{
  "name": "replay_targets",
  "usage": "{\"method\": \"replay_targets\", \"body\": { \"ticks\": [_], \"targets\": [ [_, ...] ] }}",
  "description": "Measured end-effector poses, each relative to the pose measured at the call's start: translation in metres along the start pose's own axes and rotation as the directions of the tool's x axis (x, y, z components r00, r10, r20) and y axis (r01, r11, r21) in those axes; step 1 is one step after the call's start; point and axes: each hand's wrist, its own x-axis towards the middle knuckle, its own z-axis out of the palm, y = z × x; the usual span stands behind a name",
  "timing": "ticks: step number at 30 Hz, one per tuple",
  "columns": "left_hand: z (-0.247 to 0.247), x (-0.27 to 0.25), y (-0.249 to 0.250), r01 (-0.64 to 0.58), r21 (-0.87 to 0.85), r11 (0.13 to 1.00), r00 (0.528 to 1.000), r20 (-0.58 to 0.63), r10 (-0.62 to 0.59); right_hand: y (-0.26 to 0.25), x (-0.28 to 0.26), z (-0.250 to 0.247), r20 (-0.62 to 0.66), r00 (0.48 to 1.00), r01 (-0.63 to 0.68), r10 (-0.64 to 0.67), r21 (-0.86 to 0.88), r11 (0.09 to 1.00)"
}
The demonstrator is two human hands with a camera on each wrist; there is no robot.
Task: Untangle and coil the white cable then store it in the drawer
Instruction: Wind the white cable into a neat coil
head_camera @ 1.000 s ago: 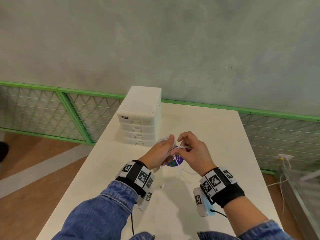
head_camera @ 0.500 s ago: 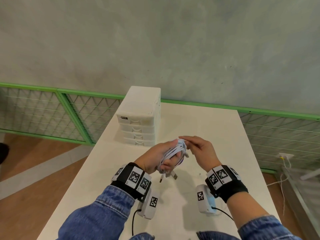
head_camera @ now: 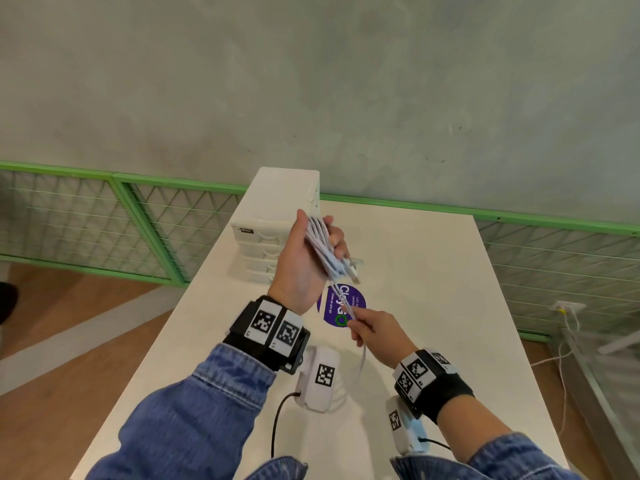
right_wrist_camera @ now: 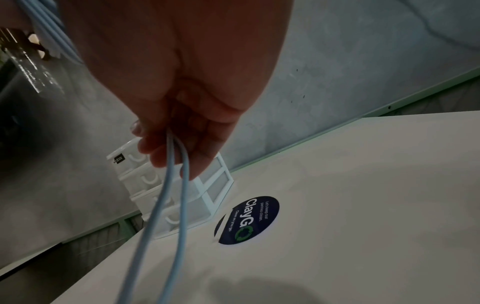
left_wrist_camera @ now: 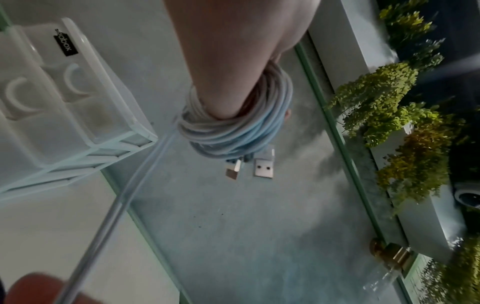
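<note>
The white cable (head_camera: 323,249) is wound in several loops around the fingers of my left hand (head_camera: 304,258), raised above the table. In the left wrist view the coil (left_wrist_camera: 233,127) wraps the fingers and two USB plugs (left_wrist_camera: 263,167) hang below it. A loose doubled strand (head_camera: 346,306) runs down from the coil to my right hand (head_camera: 372,332), which pinches it lower and nearer to me. The right wrist view shows the strand (right_wrist_camera: 171,185) passing between the fingers (right_wrist_camera: 166,148). The white drawer unit (head_camera: 273,237) stands behind my left hand, its drawers closed.
The white table (head_camera: 433,306) carries a round dark blue sticker (head_camera: 341,306) under the hands. A green mesh fence (head_camera: 104,220) and a grey wall lie behind. The table drops off at its left and right edges; wires trail on the floor at right (head_camera: 561,341).
My left hand has lifted and turned palm up with the coil, moving toward the drawer unit. My right hand has dropped back toward me, drawing out the loose strand.
</note>
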Motion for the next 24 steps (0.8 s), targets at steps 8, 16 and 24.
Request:
{"method": "replay_targets", "body": {
  "ticks": [8,16,24],
  "targets": [
    [-0.004,0.013,0.007,-0.26,0.437,0.861,0.876,-0.268,0.401,-0.002,-0.004,0.01,0.17,0.981,-0.081,0.092,-0.074,0.994],
    [-0.055,0.006,0.003,-0.123,0.912,0.392,0.909,-0.055,0.413,-0.022,-0.009,-0.008,0.013,0.999,0.049,-0.05,0.067,0.997],
    [-0.063,-0.014,-0.024,-0.03,0.984,0.173,0.999,0.036,-0.035,-0.041,0.008,-0.026,-0.195,0.944,0.285,-0.267,0.073,0.956]
  ]
}}
